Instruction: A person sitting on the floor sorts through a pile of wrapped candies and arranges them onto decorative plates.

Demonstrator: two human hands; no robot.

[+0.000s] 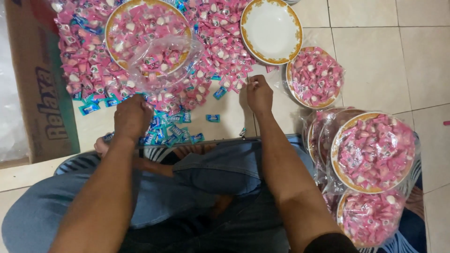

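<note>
Pink wrapped candies (206, 70) lie heaped on the floor, blue-wrapped candies (171, 131) nearer the knees.

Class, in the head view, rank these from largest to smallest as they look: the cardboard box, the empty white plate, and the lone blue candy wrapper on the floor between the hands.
1. cardboard box, partly cut off by the frame
2. empty white plate
3. lone blue candy wrapper

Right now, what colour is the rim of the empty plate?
The empty plate is white with a gold patterned rim, seen clearly in the head view.
</note>
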